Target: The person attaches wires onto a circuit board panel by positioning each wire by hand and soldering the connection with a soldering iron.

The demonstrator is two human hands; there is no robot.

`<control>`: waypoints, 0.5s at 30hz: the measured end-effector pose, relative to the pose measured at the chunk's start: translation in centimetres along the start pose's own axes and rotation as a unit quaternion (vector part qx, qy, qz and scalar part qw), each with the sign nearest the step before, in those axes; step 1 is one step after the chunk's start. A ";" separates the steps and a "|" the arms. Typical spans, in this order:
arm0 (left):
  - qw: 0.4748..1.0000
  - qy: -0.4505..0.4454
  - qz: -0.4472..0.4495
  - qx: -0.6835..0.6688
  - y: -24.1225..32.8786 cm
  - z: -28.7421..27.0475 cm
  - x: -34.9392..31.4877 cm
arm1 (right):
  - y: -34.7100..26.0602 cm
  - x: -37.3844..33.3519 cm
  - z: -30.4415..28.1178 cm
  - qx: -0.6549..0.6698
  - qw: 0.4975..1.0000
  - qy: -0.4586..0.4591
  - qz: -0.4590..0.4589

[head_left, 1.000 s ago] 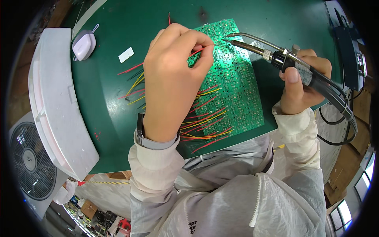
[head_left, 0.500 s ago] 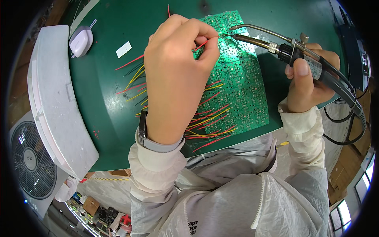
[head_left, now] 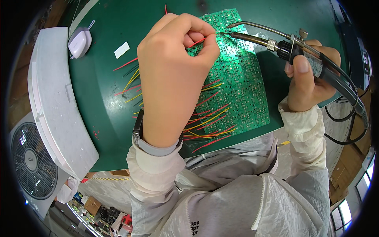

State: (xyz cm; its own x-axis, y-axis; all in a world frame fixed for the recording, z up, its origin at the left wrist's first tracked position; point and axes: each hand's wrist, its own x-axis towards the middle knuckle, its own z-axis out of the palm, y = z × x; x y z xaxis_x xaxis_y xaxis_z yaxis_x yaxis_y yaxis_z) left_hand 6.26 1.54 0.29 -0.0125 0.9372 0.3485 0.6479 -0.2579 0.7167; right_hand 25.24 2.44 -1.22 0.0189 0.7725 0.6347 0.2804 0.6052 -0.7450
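With thumb and forefinger pinched, my left hand (head_left: 175, 59) holds a red wire (head_left: 197, 42) at the upper part of a green circuit board panel (head_left: 246, 91). My right hand (head_left: 310, 79) grips a soldering iron (head_left: 256, 40) fitted with a thin curved metal tube (head_left: 264, 28). The iron's tip and the tube's end meet close to my left fingertips, over the board. Whether the tip touches the wire is too small to tell. Several red, yellow and dark wires (head_left: 209, 114) lie across the board's left side, partly hidden under my left hand and wrist.
A green mat (head_left: 106, 130) covers the table. At the left stand a white foam box (head_left: 59, 98) and, beyond the table edge, a fan (head_left: 33, 160). A pale case (head_left: 80, 42) and a small white card (head_left: 122, 50) lie upper left. The iron's cable (head_left: 365, 122) loops down at the right.
My left hand has shifted slightly left. The soldering iron has moved a little left and up. Both hands keep their grips.
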 end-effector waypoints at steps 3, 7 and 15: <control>1.000 -0.004 -0.005 0.005 -0.1 0.1 -0.1 | 0.0 0.0 0.0 0.008 1.000 -0.001 -0.002; 1.000 0.005 0.007 0.024 -0.1 0.3 0.0 | -0.3 -0.1 0.1 0.059 0.997 0.017 0.039; 0.999 0.000 0.024 0.031 -0.2 0.3 0.1 | 0.0 -0.1 -0.1 0.059 0.997 0.008 0.041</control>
State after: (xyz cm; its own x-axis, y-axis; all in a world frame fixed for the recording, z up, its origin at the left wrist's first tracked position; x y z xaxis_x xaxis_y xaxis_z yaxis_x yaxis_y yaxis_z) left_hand 6.32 1.72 -0.02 0.0189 0.9240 0.3818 0.6932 -0.2873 0.6610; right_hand 25.35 2.31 -1.24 0.0518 0.8176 0.5734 0.1632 0.5595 -0.8126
